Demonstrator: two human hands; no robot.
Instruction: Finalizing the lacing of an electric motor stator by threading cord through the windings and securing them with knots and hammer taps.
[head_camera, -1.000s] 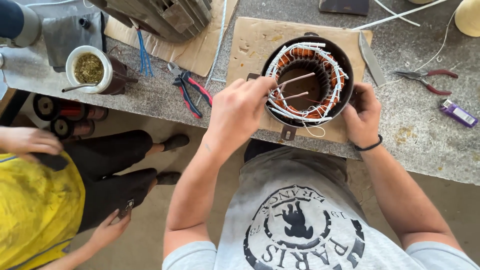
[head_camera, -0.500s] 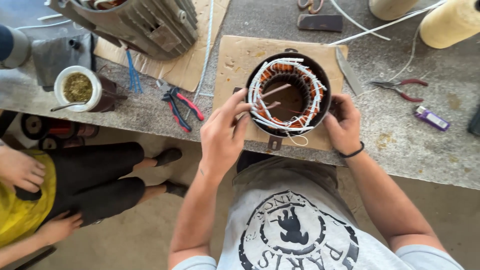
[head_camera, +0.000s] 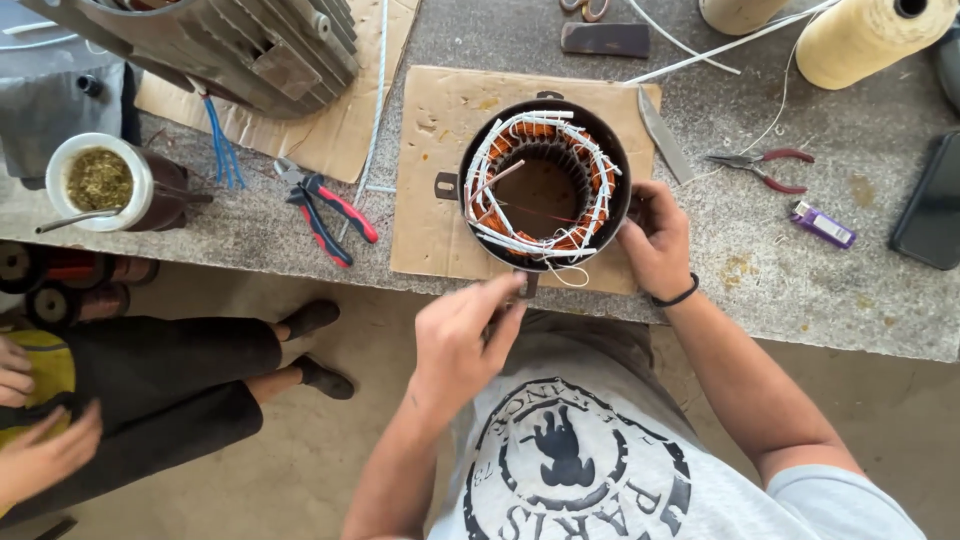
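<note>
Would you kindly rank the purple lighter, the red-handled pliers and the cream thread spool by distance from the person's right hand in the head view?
1. Purple lighter, just right of the right hand.
2. Red-handled pliers, up and right.
3. Cream thread spool, far corner.

Right hand (head_camera: 657, 240) grips motor stator (head_camera: 544, 184); left hand (head_camera: 462, 335) hovers near bench edge.

Grey speckled stone surface (head_camera: 800, 290) runs across the top of the frame, edge slanting down toward the right. Below it, bare tan concrete floor (head_camera: 300, 470) fills the lower left, evenly lit by soft daylight.
</note>
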